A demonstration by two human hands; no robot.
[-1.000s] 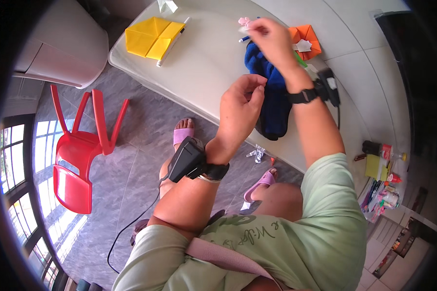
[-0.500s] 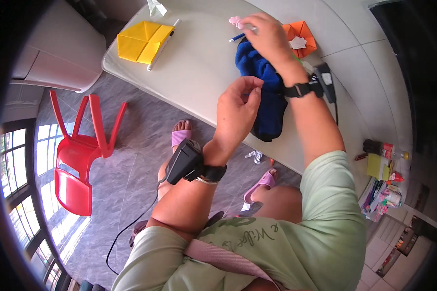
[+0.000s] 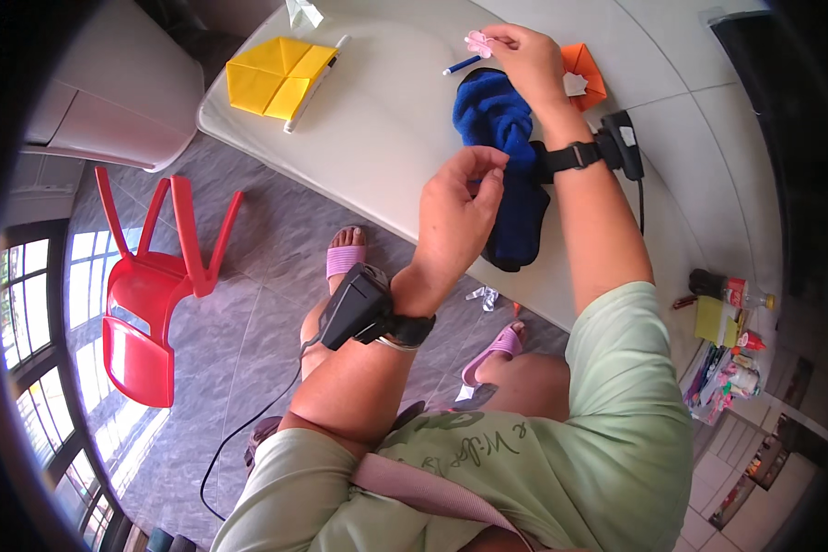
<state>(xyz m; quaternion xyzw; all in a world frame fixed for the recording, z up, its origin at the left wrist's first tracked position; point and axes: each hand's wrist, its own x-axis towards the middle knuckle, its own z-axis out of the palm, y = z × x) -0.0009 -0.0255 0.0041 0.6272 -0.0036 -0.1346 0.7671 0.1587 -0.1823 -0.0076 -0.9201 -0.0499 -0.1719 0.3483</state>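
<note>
In the head view, the person's right hand (image 3: 531, 66) pinches a small pink flower-shaped piece (image 3: 478, 42) between thumb and fingertips, above the far part of the pale table (image 3: 377, 110), near a blue pen (image 3: 462, 65). The left hand (image 3: 455, 202) is curled over a blue cloth (image 3: 490, 109), fingertips near its thumb; whether they grip anything cannot be told.

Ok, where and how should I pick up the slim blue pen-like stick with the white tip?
Pinch the slim blue pen-like stick across its exposed middle, probably from the left: it's straight and narrow, and its right end appears near the pink flower-shaped piece in the right hand.
</note>
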